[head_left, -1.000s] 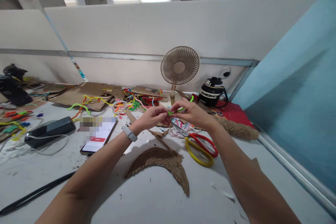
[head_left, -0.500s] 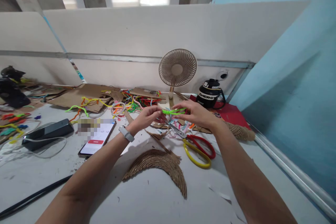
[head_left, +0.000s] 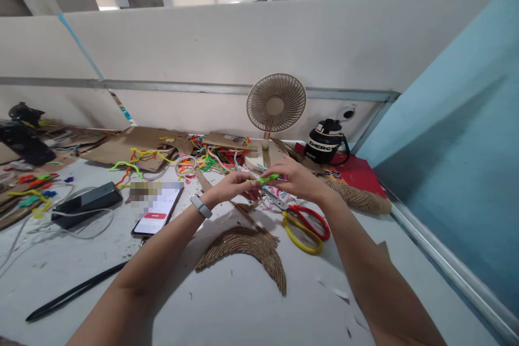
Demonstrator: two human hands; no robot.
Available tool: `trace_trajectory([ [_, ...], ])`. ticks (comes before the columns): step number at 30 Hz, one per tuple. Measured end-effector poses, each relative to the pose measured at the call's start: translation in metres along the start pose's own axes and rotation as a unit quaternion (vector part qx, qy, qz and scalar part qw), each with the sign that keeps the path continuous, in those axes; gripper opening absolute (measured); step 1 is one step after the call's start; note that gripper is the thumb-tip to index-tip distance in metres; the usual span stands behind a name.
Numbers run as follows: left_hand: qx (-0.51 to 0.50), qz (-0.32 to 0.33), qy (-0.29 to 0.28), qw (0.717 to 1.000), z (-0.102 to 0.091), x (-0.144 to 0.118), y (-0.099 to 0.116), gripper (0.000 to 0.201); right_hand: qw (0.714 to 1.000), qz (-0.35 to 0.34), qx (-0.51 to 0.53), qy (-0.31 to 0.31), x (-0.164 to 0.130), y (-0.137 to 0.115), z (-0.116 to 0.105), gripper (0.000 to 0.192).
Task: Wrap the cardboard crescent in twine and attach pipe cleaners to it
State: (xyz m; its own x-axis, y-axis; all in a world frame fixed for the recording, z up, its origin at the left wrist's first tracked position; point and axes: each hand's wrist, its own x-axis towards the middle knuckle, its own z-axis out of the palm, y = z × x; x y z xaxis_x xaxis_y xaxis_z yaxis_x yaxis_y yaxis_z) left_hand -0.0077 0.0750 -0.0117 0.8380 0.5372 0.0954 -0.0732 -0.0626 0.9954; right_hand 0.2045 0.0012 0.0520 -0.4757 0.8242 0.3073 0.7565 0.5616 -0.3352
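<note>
Both hands meet above the white table (head_left: 227, 308), pinching a short bright green pipe cleaner (head_left: 265, 178) between them. My left hand (head_left: 235, 185), with a white band on its wrist, grips the left end. My right hand (head_left: 298, 177) grips the right end. Just below them lie scissors (head_left: 302, 223) with one red and one yellow handle, and several loose pipe cleaner scraps. A curved piece of corrugated cardboard (head_left: 247, 251) lies nearer to me, under my forearms.
A small beige fan (head_left: 276, 104) and a black jug (head_left: 326, 143) stand by the back wall. Coloured pipe cleaners (head_left: 211, 158) and cardboard sheets (head_left: 130, 146) cover the back. A phone (head_left: 158, 211), a black power bank (head_left: 87, 204) and a black stick (head_left: 77, 292) lie on the left.
The hands have lowered slightly and moved closer together, so less of the green pipe cleaner shows between them. The view shifted a little.
</note>
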Motion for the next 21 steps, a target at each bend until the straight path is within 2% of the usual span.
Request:
trace_trajectory([
  [3,0.004,-0.009,-0.012,1.0,0.002,0.002,-0.001,0.047,0.999,-0.001,-0.041,0.027,0.001,0.004,0.004,0.023],
  [8,0.016,-0.01,0.002,1.0,0.003,0.004,-0.001,0.05,0.984,0.007,-0.118,0.137,0.001,0.005,0.006,0.05],
  [11,0.018,0.017,0.051,0.998,0.005,0.005,0.0,0.05,0.96,0.027,-0.089,0.264,0.001,-0.001,0.003,0.06],
  [13,0.036,0.053,0.09,0.994,0.006,0.006,0.001,0.047,0.946,0.07,-0.03,0.315,0.001,-0.006,0.001,0.05],
  [15,0.059,0.085,0.117,0.988,0.008,0.006,0.003,0.043,0.953,0.124,0.024,0.276,0.0,-0.012,-0.001,0.028],
  [16,0.066,0.092,0.126,0.986,0.009,0.006,0.004,0.041,0.959,0.143,0.039,0.242,0.0,-0.015,-0.001,0.026],
  [18,0.063,0.09,0.131,0.985,0.011,0.005,0.006,0.04,0.97,0.147,0.053,0.184,0.001,-0.018,0.001,0.034],
  [21,0.035,0.073,0.111,0.99,0.011,0.004,0.007,0.04,0.979,0.117,0.07,0.151,0.002,-0.017,0.004,0.035],
])
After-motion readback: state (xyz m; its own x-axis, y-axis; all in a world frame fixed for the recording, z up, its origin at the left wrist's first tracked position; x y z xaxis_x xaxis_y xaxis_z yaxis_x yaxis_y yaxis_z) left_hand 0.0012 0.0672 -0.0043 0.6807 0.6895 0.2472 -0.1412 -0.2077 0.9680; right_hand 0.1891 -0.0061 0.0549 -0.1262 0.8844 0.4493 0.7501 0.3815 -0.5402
